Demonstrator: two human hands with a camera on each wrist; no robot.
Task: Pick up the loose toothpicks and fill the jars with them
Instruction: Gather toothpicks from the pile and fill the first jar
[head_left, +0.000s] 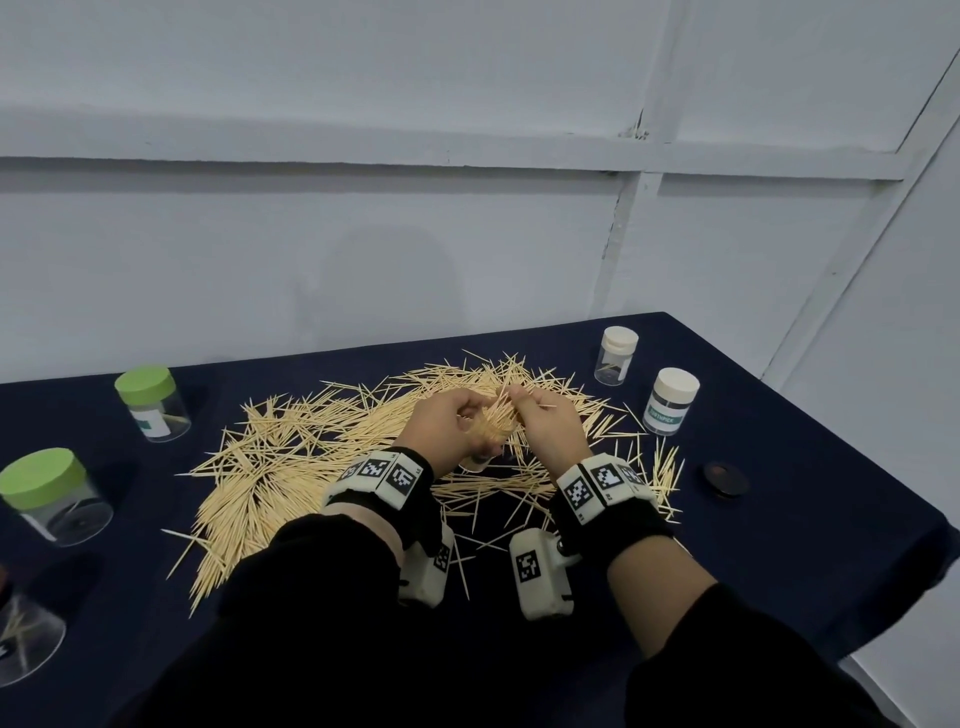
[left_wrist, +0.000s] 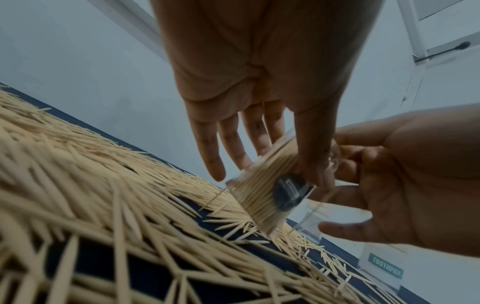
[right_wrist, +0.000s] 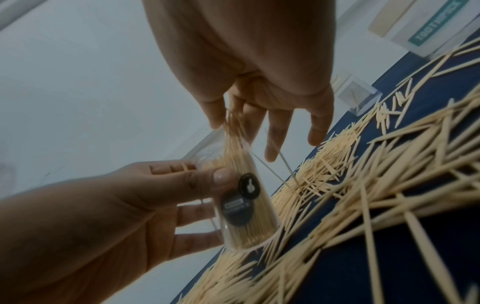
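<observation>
A table (head_left: 779, 467) under a dark blue cloth fills the lower part of the head view, and a broad heap of loose toothpicks (head_left: 291, 457) spreads over its middle, reaching toward the far edge. Along the left edge stand two clear jars with green lids (head_left: 150, 402) (head_left: 52, 496), and a third clear jar (head_left: 26, 639) sits at the near left corner, cut off by the frame. Near the far right corner are two jars with white lids (head_left: 618, 356) (head_left: 672, 400) (the nearer one carries a teal "TOOTHPICK" label), and a small dark round lid (head_left: 724, 479) lies by the right edge. Over the middle of the heap the left hand (head_left: 449, 423) grips a small open clear jar (right_wrist: 239, 205), tilted and already packed with toothpicks, thumb pressed on its wall beside a black label. The right hand (head_left: 550, 421), close against the left, pinches a bundle of toothpicks (right_wrist: 233, 135) at the jar's mouth, its other fingers loosely extended.
</observation>
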